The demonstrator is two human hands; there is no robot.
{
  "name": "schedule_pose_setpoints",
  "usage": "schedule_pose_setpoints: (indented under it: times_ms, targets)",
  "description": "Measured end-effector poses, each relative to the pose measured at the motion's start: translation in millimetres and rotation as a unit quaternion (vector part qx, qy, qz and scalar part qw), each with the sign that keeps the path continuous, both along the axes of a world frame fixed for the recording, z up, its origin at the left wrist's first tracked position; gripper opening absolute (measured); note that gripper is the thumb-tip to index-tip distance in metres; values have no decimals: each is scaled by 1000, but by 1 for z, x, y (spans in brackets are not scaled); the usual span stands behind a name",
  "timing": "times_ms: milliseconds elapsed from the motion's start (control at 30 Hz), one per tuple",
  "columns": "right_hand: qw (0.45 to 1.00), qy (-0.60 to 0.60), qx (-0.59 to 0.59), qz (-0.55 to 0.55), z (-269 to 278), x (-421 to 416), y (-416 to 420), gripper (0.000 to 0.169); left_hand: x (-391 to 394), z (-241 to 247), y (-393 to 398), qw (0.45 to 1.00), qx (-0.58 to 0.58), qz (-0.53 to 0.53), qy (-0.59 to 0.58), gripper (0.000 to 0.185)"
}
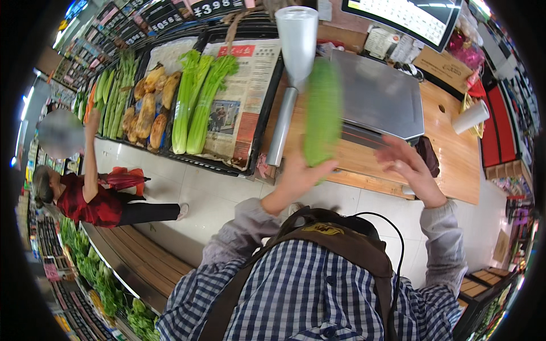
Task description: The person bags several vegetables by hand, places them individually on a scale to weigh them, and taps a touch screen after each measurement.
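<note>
My left hand grips the lower end of a long green gourd, blurred by motion. The gourd points away from me, over the counter between a roll of plastic bags and the grey metal plate of a weighing scale. My right hand is empty, fingers apart, above the wooden counter by the scale's near right corner. Behind that hand lies a dark maroon object, partly hidden.
Black trays at left hold celery, muddy roots and other vegetables. A person in a red top reaches toward them. A screen stands behind the scale. Another white roll is at the right.
</note>
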State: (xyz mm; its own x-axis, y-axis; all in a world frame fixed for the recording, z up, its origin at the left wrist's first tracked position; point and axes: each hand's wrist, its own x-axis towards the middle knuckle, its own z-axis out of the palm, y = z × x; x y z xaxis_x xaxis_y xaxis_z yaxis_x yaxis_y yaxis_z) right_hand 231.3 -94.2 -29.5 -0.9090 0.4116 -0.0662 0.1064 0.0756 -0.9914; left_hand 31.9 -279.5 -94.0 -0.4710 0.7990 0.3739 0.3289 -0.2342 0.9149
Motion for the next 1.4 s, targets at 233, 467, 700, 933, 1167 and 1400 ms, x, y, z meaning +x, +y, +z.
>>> schedule_pose_setpoints:
  times_ms: [233, 467, 700, 933, 1167, 1400]
  targets:
    - [972, -6, -147, -183, -12, -27, 63, 64, 51, 23, 115, 994, -42, -92, 38, 59]
    - [982, -84, -64, -157, -2, 0, 143, 62, -26, -55, 82, 942, -145, 274, 128, 24]
    - [958, -223, 142, -109, -20, -11, 201, 64, -44, -160, 45, 709, -541, 317, 322, 65]
    - [942, -193, 229, -149, -75, -24, 250, 68, -40, -165, 16, 785, -468, 359, 190, 46]
    - [921, -210, 291, -151, -78, -21, 248, 66, -9, -117, -67, 952, -231, 196, -46, 59]
    - [921, -262, 275, -87, -47, -47, 246, 62, -3, -24, -44, 890, 21, -62, -452, 46]
